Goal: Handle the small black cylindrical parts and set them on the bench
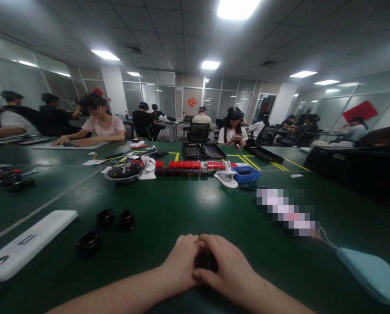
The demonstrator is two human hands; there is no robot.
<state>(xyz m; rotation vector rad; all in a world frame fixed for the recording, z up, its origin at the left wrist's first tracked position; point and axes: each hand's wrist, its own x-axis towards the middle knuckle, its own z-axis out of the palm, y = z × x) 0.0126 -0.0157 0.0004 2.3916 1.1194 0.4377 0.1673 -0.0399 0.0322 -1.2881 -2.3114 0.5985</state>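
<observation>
Head view: a small black object point(206, 261) sits in the hollow between my left hand point(181, 258) and my right hand point(229, 262), low at the middle of the dark green bench point(168, 200). My fingers curl together around it, the two hands meeting on its far side, yet they cover so much that I can't tell its long axis or whether either hand clamps it. It lies about equally near both palms. Three glossy black, round pieces point(126, 220) rest well apart to the left, nearer my left hand.
</observation>
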